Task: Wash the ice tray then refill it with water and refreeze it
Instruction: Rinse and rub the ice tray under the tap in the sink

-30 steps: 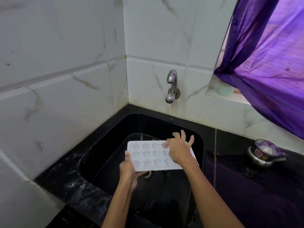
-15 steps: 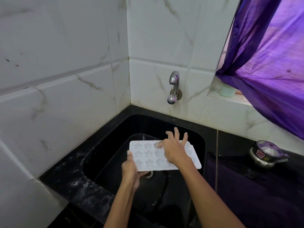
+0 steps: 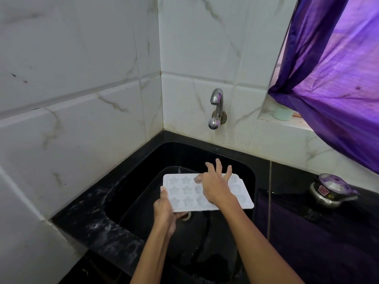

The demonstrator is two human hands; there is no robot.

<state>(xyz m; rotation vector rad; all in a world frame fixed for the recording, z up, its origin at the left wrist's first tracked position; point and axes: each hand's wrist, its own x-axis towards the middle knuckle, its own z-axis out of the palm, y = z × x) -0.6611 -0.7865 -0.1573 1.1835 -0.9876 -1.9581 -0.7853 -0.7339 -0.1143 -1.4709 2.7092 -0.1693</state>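
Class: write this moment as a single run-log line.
stage: washing | ice tray: over sink | left hand: gripping tray edge | right hand: rubbing moulds | tap: above

Since a second ago, the white star-mould ice tray (image 3: 185,192) sits a little further right over the black sink (image 3: 249,177), and more of its right end now shows past the right hand (image 3: 215,187). That hand's thumb now presses a cavity in the top row, fingers spread above the tray's far edge.
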